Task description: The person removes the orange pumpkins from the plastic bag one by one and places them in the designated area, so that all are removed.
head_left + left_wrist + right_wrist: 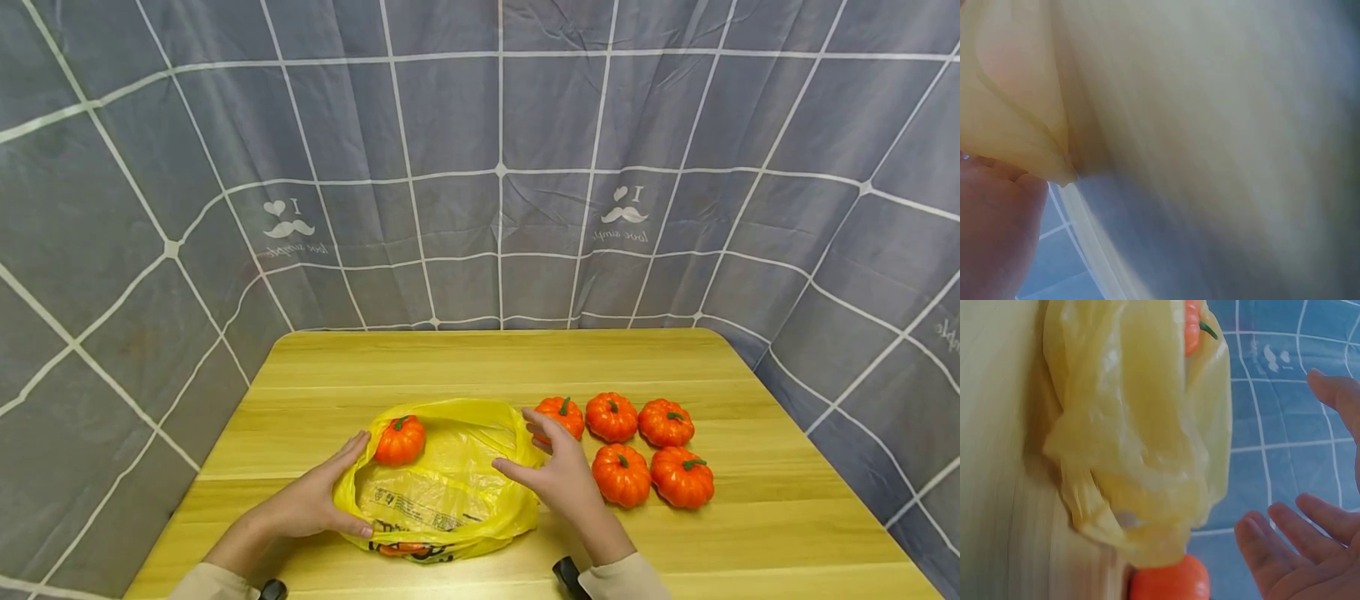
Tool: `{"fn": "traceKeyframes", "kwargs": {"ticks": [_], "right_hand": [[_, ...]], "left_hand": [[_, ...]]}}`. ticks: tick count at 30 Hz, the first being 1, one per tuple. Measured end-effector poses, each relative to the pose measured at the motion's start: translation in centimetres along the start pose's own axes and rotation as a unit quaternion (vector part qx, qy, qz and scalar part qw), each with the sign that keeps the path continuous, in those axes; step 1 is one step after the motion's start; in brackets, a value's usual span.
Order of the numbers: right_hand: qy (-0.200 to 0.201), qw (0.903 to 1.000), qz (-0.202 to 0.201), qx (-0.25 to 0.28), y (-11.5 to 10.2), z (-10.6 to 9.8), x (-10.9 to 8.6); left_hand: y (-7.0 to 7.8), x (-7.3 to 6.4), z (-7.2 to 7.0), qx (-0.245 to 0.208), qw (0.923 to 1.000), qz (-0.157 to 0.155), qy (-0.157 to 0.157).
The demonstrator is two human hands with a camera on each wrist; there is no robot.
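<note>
A yellow plastic bag point(442, 475) lies on the table with its mouth spread wide and facing up. Inside it, at the back left, sits one small orange toy pumpkin point(400, 440) with a green stem. My left hand point(322, 492) lies along the bag's left side, its fingers extended at the outer wall and the thumb at the front rim. Above the bag's right edge, my right hand point(558, 471) spreads thumb and fingers apart and holds nothing. The right wrist view shows these fingers point(1285, 550) apart from the bag. Left wrist view is blurred.
To the right of the bag stand several more orange pumpkins point(622, 475) in two rows, the nearest partly behind my right hand. The wooden table point(487, 358) meets a grey checked curtain point(465, 200) at its back and sides.
</note>
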State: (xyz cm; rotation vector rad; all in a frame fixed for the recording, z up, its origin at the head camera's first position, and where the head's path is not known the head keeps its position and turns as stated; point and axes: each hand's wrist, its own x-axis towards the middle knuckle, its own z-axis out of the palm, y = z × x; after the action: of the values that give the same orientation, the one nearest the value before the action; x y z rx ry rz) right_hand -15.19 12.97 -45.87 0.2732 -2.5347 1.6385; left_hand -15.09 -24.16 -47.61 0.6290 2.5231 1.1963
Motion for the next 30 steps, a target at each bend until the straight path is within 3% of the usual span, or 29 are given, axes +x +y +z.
{"fn": "traceKeyframes", "kwargs": {"ticks": [16,30], "right_hand": [[-0.071,0.9973,0.007,0.013,-0.6,4.0,1.5],[-0.094,0.9956,0.005,0.001,-0.7,6.6,2.3]], "left_hand": [[-0.2,0.1,0.0,0.002,1.0,-0.001,-0.001],[-0.1,0.2,0.1,0.009,1.0,0.003,0.002]]}}
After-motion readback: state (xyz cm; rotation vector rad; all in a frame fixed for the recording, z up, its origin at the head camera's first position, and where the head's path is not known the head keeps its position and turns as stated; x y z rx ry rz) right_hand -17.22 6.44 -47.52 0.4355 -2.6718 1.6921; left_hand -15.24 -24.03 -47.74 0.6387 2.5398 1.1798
